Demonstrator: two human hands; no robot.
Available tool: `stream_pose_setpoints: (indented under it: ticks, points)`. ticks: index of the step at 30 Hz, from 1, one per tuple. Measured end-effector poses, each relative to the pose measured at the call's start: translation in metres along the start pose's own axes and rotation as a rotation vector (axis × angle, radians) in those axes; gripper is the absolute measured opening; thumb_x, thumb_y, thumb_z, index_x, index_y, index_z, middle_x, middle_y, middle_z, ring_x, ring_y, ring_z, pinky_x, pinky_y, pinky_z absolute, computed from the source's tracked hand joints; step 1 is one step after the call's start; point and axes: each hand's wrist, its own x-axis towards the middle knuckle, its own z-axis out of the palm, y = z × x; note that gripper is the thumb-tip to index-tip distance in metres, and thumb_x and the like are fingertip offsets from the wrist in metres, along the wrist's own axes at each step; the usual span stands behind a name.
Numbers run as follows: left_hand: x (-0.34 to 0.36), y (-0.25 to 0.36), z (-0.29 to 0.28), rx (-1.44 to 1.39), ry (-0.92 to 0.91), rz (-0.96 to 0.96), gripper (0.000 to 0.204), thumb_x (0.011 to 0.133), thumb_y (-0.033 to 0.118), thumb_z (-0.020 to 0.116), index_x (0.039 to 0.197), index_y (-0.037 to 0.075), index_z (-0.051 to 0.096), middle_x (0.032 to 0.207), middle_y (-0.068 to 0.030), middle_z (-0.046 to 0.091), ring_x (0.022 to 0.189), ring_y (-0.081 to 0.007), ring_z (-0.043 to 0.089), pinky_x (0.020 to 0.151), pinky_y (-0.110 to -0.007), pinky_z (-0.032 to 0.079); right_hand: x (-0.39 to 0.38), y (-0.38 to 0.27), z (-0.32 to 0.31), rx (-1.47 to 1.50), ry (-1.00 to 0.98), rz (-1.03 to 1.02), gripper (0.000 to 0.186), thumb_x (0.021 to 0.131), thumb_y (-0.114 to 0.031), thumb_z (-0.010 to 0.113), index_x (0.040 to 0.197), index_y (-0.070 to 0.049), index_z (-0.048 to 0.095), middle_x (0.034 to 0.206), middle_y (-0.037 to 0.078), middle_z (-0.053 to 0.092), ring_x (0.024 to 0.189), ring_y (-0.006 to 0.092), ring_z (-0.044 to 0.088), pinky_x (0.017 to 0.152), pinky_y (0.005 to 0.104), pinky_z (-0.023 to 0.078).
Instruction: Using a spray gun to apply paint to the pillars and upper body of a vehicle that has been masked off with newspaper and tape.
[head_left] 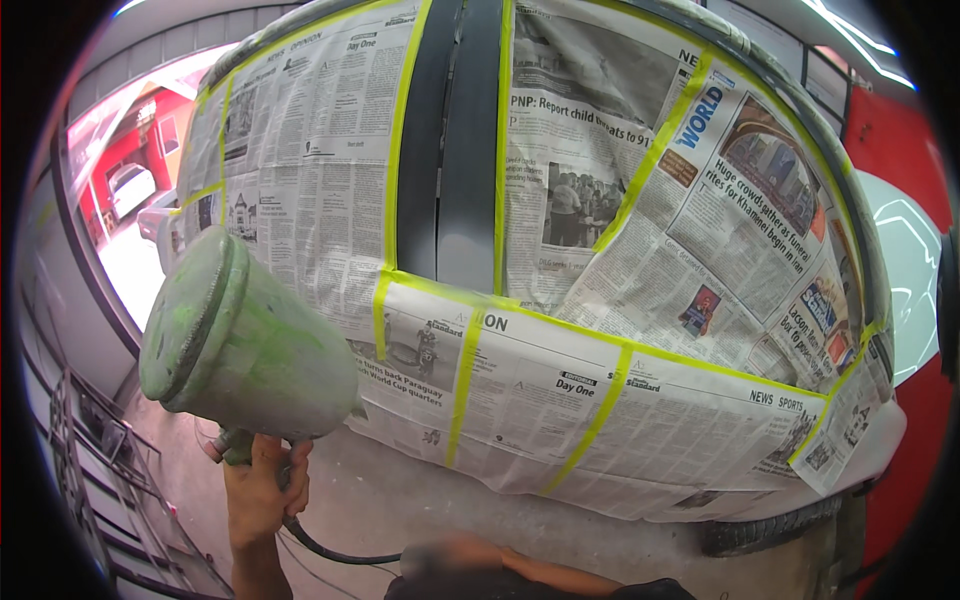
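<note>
My left hand (265,490) is closed around the handle of a spray gun (238,446), with the fingertips showing on its right side. A large, paint-stained cup (255,335), whitish with green smears, sits on top of the gun and hides much of it. To the right stands a vehicle covered in newspaper (320,150) and yellow-green masking tape (590,432). Between the papered areas a dark pillar (470,170) is bare, with a lighter grey patch low down. My right forearm (560,574) crosses the lower edge; its hand (440,560) is blurred.
A black hose (340,553) runs from under the gun toward the blurred right hand. Dark metal racks (110,480) stand at left, by a bright doorway. A tyre (770,525) shows below the papered side, above the concrete floor (400,490). The right wall (900,140) is red.
</note>
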Motion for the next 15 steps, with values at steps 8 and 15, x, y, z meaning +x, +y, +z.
stream_pose_setpoints:
  ticks: [8,15]
  points:
    - [-0.001,0.002,0.003,0.001,-0.005,0.030,0.038,0.098,0.035,0.049,0.099,-0.003,0.047,0.072,-0.0104,0.053,0.035,-0.0074,0.035,0.031,-0.023,0.029,-0.006,-0.002,0.004,0.021,0.028,0.003,0.032,0.091,-0.031,0.054,0.102,-0.004,0.064,0.066,0.008,0.059,0.060,0.0161,0.052,0.060,0.0335,0.043]
    - [-0.002,0.005,0.003,-0.044,-0.122,0.021,0.036,0.099,0.033,0.047,0.100,-0.003,0.047,0.074,-0.0108,0.052,0.035,-0.0072,0.035,0.031,-0.023,0.029,-0.004,-0.010,0.001,-0.011,-0.019,0.021,0.035,0.093,-0.035,0.053,0.096,-0.002,0.064,0.067,0.007,0.058,0.061,0.0167,0.050,0.061,0.0343,0.043]
